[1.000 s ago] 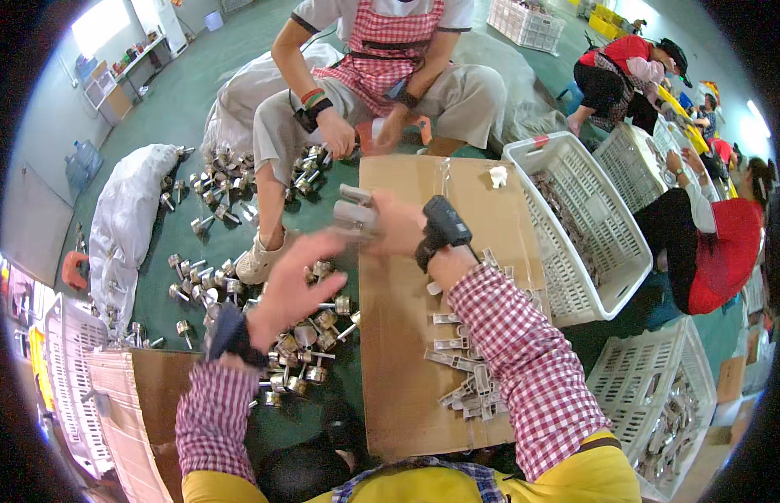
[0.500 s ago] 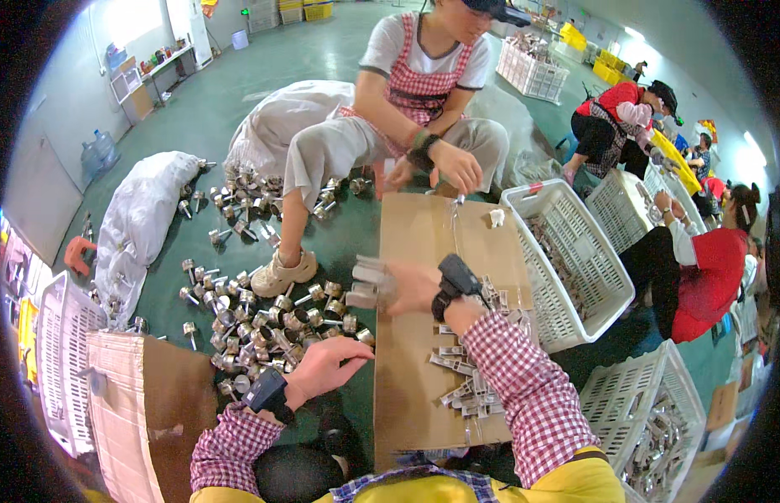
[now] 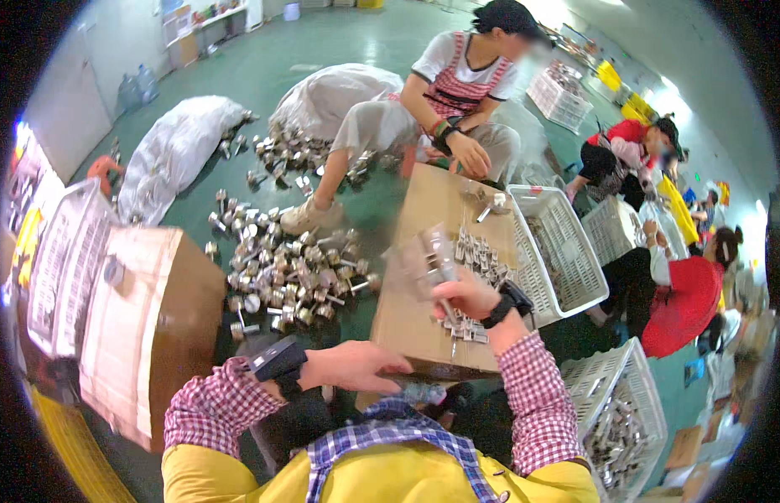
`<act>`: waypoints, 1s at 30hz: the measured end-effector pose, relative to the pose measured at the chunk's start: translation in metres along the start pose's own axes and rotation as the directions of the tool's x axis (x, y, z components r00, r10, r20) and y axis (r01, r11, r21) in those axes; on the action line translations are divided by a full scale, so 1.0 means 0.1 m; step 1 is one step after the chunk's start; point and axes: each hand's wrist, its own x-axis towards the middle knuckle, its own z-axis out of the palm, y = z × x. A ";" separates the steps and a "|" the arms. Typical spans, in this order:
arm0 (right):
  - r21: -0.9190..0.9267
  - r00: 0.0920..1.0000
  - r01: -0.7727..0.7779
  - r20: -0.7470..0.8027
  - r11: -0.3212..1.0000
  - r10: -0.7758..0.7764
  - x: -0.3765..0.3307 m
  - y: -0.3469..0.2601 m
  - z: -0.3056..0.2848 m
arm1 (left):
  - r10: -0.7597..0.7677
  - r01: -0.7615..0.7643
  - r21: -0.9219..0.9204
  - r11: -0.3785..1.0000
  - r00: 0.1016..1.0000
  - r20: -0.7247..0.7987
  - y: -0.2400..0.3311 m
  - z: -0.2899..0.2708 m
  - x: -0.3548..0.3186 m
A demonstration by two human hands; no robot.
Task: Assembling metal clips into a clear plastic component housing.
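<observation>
My right hand point(image 3: 470, 295) is closed on silvery metal pieces point(image 3: 434, 258), which look like brackets but are smeared by motion, above the cardboard box point(image 3: 398, 314) in front of me. Beneath and beyond it, several small silver metal brackets point(image 3: 474, 251) lie in a cluster on the box top. My left hand point(image 3: 356, 365) is stretched out flat, holding nothing, beside the box's near left corner. Left of the box, a heap of round metal caps with stems point(image 3: 293, 277) covers part of the floor.
Across the box sits a co-worker point(image 3: 465, 84), hands at its far edge. White crates point(image 3: 574, 312) point(image 3: 566, 381) with metal parts stand on the right. At left are another cardboard box point(image 3: 126, 335), a white crate point(image 3: 59, 285) and a white sack point(image 3: 176, 151). More people work at far right.
My right hand has moved from the box's left edge toward me and rightward, still gripping metal pieces. My left hand has shifted toward the box's near corner. The view has also moved.
</observation>
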 end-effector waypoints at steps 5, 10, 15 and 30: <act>0.305 0.960 0.227 0.089 0.925 -0.265 -0.72 -0.24 0.51 | 0.187 -0.267 -0.875 0.404 0.960 -0.206 0.10 0.67 0.30; 0.445 0.874 0.472 -0.124 0.761 -0.470 -1.30 -0.15 0.72 | 0.241 -0.487 -0.838 -0.248 0.807 -0.540 0.38 0.75 0.40; 0.280 0.896 0.445 -0.147 0.851 -0.420 -1.75 -0.17 0.91 | 0.254 -0.494 -0.746 -0.447 0.730 -0.635 0.41 0.78 0.46; 0.022 0.882 0.385 -0.303 0.923 -0.360 -1.86 0.10 0.62 | -0.394 -0.749 -0.601 0.279 0.481 -0.783 0.16 0.49 0.14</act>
